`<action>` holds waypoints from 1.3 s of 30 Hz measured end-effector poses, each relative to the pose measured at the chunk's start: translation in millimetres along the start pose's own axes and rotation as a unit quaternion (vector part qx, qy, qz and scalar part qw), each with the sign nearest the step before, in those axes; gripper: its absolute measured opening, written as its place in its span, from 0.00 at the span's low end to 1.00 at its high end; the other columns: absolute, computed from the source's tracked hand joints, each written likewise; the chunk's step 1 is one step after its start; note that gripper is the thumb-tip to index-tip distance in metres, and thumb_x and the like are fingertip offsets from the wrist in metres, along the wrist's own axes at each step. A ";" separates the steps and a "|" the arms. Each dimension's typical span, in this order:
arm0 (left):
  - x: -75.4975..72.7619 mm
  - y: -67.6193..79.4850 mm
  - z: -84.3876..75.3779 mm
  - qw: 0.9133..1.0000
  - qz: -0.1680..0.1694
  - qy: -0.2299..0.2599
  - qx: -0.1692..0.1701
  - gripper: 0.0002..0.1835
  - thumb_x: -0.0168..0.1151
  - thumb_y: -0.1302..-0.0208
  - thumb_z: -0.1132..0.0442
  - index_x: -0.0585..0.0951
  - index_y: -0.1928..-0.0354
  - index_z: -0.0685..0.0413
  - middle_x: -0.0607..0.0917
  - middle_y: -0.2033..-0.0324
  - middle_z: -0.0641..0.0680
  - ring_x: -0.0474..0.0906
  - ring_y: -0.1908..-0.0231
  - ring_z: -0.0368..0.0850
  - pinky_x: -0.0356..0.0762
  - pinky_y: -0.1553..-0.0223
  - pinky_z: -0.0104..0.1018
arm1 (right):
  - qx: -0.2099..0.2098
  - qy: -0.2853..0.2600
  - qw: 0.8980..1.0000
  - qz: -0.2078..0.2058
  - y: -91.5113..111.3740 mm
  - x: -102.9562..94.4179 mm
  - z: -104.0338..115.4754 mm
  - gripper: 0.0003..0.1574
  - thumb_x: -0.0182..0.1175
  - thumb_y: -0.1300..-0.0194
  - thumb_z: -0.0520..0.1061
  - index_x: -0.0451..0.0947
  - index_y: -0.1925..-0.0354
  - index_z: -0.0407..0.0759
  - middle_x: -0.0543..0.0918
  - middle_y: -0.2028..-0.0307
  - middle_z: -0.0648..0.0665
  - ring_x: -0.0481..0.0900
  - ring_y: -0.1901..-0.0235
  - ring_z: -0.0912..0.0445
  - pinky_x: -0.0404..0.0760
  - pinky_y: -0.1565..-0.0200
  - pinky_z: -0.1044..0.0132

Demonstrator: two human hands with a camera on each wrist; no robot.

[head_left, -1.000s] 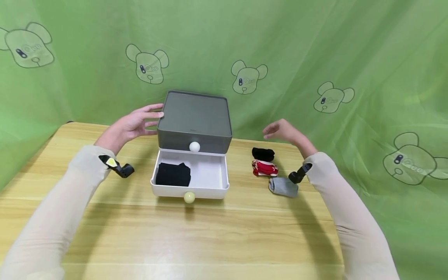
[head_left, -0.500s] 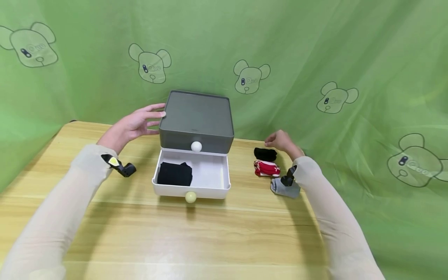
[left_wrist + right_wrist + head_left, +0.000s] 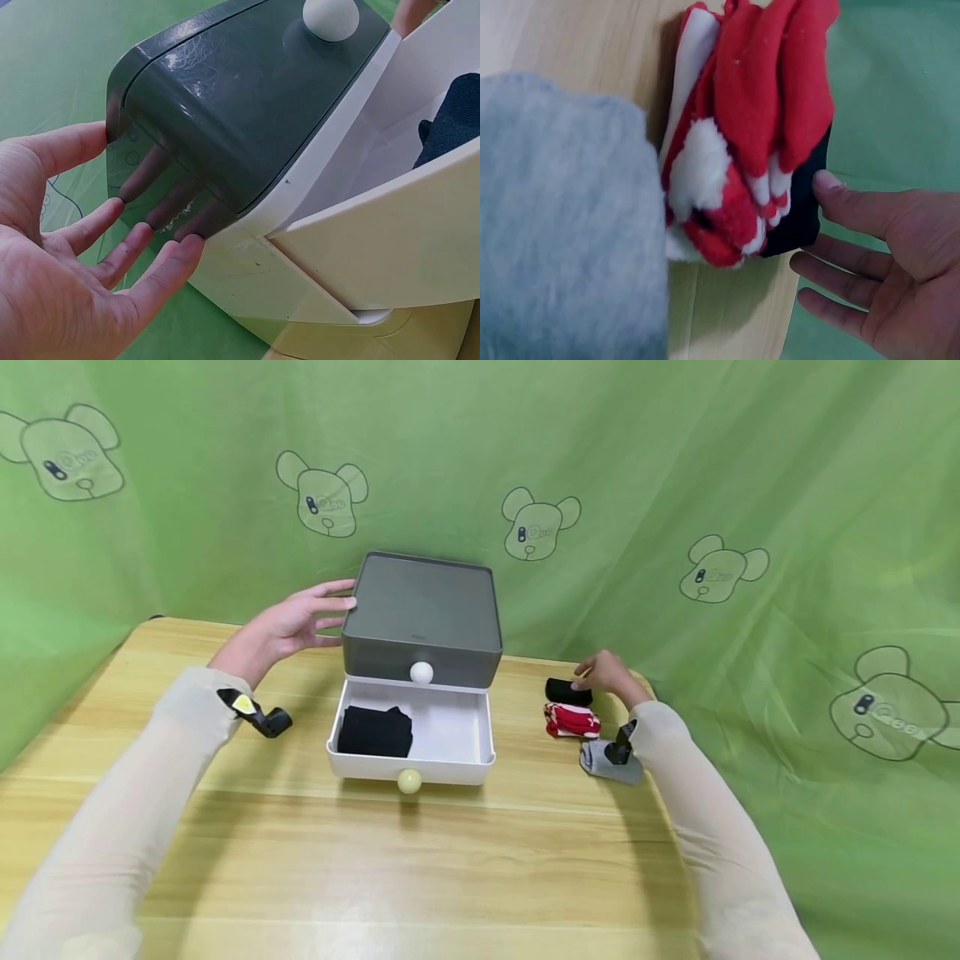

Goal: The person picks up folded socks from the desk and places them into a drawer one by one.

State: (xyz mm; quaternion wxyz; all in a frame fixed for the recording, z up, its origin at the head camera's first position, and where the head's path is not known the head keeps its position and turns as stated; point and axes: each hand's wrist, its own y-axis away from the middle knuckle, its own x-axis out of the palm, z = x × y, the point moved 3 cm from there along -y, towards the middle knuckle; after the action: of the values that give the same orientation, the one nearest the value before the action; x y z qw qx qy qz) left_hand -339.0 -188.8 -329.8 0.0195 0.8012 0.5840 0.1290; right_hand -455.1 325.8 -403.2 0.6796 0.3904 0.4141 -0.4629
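Observation:
In the head view my left hand (image 3: 288,622) rests its spread fingertips on the left side of a small two-drawer storage box (image 3: 423,597) with a grey top. The left wrist view shows those fingers (image 3: 176,262) nearly straight against the glossy grey side. Its lower white drawer (image 3: 446,727) is pulled out, with a folded black cloth (image 3: 375,732) in its left half. At the right my right hand (image 3: 606,675) is at the end of a rolled black sock (image 3: 567,692). Its thumb (image 3: 840,195) touches the sock, with the fingers loosely extended beside it; no firm grip shows.
A red and white sock bundle (image 3: 572,720) lies in front of the black sock, and a folded grey sock (image 3: 607,762) lies nearer. A green curtain (image 3: 622,460) hangs behind the wooden table (image 3: 420,877). White (image 3: 422,673) and cream knobs (image 3: 408,782) stick out from the drawers.
My right hand has come down and forward from above the table's back edge to the black sock. The left hand stays against the box. The view has shifted slightly.

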 end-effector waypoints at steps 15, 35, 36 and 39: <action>-1.7 0.4 2.9 1.000 -0.001 0.003 -0.001 0.41 0.59 0.26 0.59 0.49 0.18 0.44 0.73 0.42 0.44 0.47 0.20 0.60 0.49 0.21 0.61 | -0.024 -0.032 0.997 0.066 8.6 12.1 4.0 0.27 0.63 0.30 0.37 0.74 0.37 0.25 0.77 0.40 0.23 0.77 0.39 0.31 0.79 0.37 0.42; -0.7 0.3 2.3 1.000 -0.002 0.003 -0.002 0.41 0.59 0.26 0.58 0.49 0.18 0.44 0.73 0.43 0.44 0.47 0.20 0.60 0.50 0.21 0.61 | -0.020 0.024 0.996 0.083 11.3 13.7 14.2 0.22 0.61 0.29 0.35 0.74 0.45 0.18 0.81 0.49 0.22 0.79 0.50 0.37 0.80 0.43 0.46; -0.7 0.3 2.3 1.000 -0.002 0.003 -0.002 0.41 0.59 0.26 0.58 0.49 0.18 0.44 0.73 0.42 0.44 0.47 0.20 0.60 0.50 0.21 0.61 | -0.019 0.020 0.996 0.080 11.2 13.6 14.2 0.22 0.61 0.30 0.35 0.74 0.45 0.18 0.81 0.50 0.22 0.78 0.51 0.38 0.80 0.44 0.47; -0.7 0.1 2.2 1.000 -0.002 0.003 -0.001 0.41 0.58 0.26 0.59 0.49 0.18 0.44 0.72 0.41 0.45 0.47 0.20 0.60 0.49 0.21 0.61 | -0.014 -0.004 0.998 0.069 11.4 12.7 13.7 0.21 0.61 0.31 0.34 0.73 0.46 0.19 0.79 0.51 0.23 0.76 0.54 0.41 0.79 0.50 0.53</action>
State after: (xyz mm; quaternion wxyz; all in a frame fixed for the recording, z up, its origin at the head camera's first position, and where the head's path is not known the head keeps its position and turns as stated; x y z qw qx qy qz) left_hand -338.6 -189.2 -332.0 0.0189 0.7997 0.5855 0.1319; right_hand -438.7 312.4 -408.5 0.7167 0.4068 0.3901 -0.4107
